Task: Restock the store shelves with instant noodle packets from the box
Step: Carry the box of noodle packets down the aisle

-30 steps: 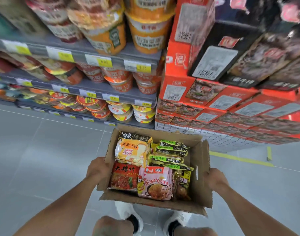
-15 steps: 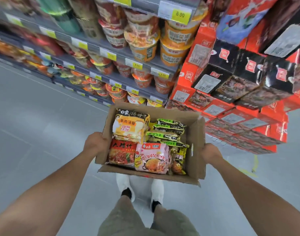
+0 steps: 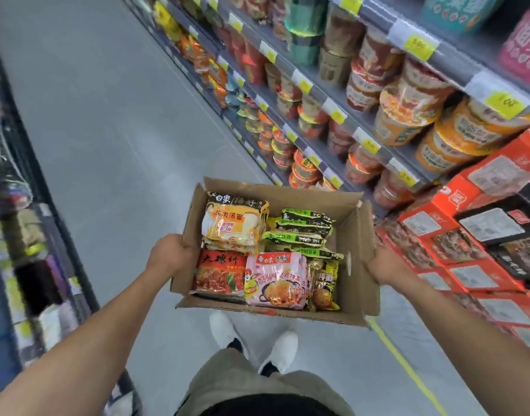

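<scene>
Outstretched, left hand (image 3: pixel 170 255) and right hand (image 3: pixel 383 262) grip the box (image 3: pixel 355 244).

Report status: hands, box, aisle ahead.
Left hand grips box at left wall; right hand holds right side, fingers hidden. Noodle packets inside box. Nothing visible on aisle floor ahead.

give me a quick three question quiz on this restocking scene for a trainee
1. True or false: the left hand and right hand grip opposite sides of the cardboard box.
2. Which packet lies in the box's near-left corner? A) pink B) red C) green and black
3. Fill in: the shelves on the person's right hold noodle ____, not flat packets.

Key: 1 true; 2 B, the red packet; 3 cups.
</scene>
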A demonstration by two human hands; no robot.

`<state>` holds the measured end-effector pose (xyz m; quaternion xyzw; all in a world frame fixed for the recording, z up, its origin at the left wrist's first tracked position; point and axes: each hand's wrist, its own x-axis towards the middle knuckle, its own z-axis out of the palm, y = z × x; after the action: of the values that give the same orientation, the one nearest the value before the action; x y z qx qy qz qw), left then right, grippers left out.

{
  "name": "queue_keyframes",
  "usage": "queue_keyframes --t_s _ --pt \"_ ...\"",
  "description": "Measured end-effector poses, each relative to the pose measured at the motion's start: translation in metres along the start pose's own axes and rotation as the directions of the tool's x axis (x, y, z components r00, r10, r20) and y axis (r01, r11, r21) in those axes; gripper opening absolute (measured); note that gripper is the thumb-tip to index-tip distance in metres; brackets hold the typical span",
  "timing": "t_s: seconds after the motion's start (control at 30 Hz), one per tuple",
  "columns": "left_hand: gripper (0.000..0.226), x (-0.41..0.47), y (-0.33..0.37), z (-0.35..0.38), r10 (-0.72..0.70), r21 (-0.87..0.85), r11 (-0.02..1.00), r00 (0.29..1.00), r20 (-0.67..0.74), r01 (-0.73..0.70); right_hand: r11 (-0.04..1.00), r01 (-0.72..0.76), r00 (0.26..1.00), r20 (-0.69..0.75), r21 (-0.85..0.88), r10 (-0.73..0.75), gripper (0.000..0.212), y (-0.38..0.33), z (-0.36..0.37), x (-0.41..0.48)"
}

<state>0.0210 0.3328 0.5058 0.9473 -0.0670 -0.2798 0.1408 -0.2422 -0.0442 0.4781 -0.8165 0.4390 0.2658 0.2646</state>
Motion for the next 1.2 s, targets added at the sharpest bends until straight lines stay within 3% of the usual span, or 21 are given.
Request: queue_keyframes --t_s 0.2,0.43,0.57,1.0,1.2 --pt "0.035 -0.025 -0.086 -0.049 -0.108 -0.099 0.990 0.988 -0.111 0.097 0.988 0.116 0.993 0.003 -0.097 -0.116 0.032 -0.115 -0.004 0.009" --pt "0.028 -0.028 -0.170 -0.102 -0.252 -0.174 0.960 0.948 -0.195 0.219 0.950 0.267 0.963 0.006 -0.163 -0.270 0.038 -0.241 0.001 0.006" --pt "0.028 -0.017 -0.202 -0.131 -0.262 -0.199 0.955 0.939 -0.223 0.219 0.952 0.287 0.956 -0.028 -0.109 -0.291 0.032 -0.298 0.000 0.000" --pt "0.029 0.079 -0.214 -0.193 -0.304 -0.316 0.920 0.930 -0.208 0.231 0.913 0.332 0.912 -0.165 -0.236 -0.375 0.033 -0.433 -0.042 0.052" --pt "0.030 0.155 -0.196 -0.223 -0.352 -0.327 0.903 0.916 -0.192 0.279 0.850 0.387 0.878 -0.138 -0.358 -0.458 0.035 -0.509 -0.077 0.114"
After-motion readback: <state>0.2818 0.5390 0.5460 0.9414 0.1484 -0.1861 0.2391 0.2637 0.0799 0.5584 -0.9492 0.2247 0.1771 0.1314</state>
